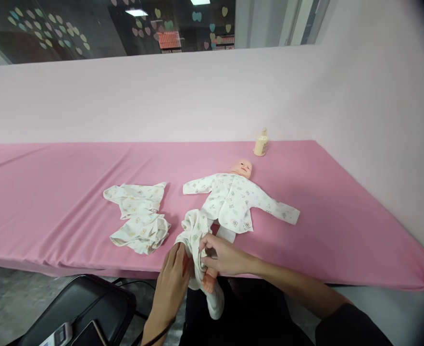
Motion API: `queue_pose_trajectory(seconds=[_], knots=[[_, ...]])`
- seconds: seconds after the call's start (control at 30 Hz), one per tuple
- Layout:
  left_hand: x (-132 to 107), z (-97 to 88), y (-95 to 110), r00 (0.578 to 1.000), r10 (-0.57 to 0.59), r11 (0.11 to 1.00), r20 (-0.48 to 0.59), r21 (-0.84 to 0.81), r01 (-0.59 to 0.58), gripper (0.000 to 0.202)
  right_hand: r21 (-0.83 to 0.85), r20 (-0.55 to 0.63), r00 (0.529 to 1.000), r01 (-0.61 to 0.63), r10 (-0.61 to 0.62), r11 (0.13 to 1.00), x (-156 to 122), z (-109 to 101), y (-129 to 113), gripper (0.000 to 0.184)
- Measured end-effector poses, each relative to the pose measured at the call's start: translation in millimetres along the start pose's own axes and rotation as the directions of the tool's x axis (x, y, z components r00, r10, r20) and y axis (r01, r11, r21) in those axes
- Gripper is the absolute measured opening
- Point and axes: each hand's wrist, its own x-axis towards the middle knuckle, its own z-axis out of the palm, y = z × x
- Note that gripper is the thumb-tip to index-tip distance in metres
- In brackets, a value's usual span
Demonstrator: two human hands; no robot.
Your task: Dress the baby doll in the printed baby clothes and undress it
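A baby doll (243,168) lies on its back, its head toward the wall, in a white patterned long-sleeved top (230,197). White patterned baby trousers (193,226) are bunched around its lower legs at the table's front edge. My left hand (174,271) is closed around a leg of the doll, at the bunched cloth; its grip is partly hidden. With fingers and thumb pinched, my right hand (224,254) holds the trouser cloth beside a bare doll foot (209,280). A footed trouser end (215,302) hangs below the edge.
Another set of white patterned baby clothes (140,216) lies to the left on the pink-covered table (71,192). A pale yellow pump bottle (261,143) stands near the wall. In front of the table is a black chair (104,298) with electronic devices and a cable on it.
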Motion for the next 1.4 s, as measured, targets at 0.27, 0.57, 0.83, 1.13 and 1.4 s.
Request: queue_pose_trajectory(seconds=[0.27,0.57,0.83,1.13,1.4], knots=[[-24,-25.6,72,0.916,-0.38,0.812,0.127,-0.429,0.396,0.051,0.352,0.06,0.997,0.024,-0.049,0.936,11,-1,-28,0.018],[-3,-44.6,37,0.885,-0.362,0.584,0.292,-0.669,0.46,0.057,0.343,-0.066,0.998,0.018,0.005,0.939,22,-13,-38,0.023],[-4,-75.0,15,0.889,-0.365,0.692,0.275,-0.558,0.457,0.04,0.277,-0.161,0.986,0.09,-0.046,0.957,27,-28,-38,0.019],[10,-76.6,26,0.75,-0.639,0.245,0.173,-0.878,0.412,0.046,0.393,0.131,0.92,-0.391,0.37,0.832,15,-32,-12,0.063],[13,-65.7,25,0.768,-0.629,0.374,0.119,-0.82,0.433,0.049,0.666,0.262,0.906,-0.419,0.332,0.617,3,-21,-4,0.025]])
